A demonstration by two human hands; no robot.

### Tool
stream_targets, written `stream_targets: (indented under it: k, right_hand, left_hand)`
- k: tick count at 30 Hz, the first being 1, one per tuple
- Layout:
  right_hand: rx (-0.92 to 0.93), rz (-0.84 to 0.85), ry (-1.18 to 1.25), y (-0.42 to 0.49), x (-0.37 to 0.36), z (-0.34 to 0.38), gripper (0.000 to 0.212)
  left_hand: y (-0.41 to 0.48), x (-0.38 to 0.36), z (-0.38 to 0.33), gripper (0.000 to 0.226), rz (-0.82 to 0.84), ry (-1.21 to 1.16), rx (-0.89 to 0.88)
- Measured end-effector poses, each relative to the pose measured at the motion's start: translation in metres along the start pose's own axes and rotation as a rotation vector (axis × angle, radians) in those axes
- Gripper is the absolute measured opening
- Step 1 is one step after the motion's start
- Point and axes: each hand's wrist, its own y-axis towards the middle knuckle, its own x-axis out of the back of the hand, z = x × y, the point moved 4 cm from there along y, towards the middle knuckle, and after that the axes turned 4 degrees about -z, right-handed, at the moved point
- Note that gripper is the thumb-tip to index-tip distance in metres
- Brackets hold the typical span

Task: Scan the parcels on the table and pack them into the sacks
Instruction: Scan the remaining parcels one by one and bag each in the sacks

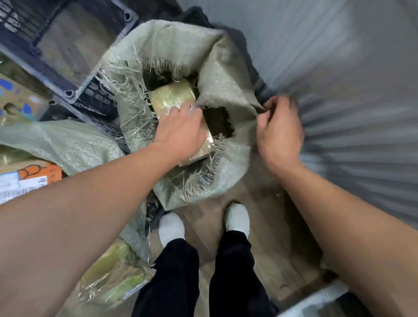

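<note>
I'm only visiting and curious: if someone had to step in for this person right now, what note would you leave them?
Left hand: rests on top of the yellow taped parcel, which sits in the mouth of the open sack.
Right hand: pinches the sack's rim and holds it open.
Done: this parcel is almost inside; whether it was scanned cannot be told.
Left: push it fully in and let go, then fetch the next one. An orange box with a label lies next to a second sack on the left. The table is out of view.
</note>
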Motion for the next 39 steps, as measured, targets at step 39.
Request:
stream_targets:
  k: [39]
  right_hand:
    - [-0.098, -0.167, 0.065, -0.178, 0.287, 0.104, 0.055]
  left_hand:
    - [-0.206, 0.277, -0.101, 0.054, -0.319, 0.006, -0.434]
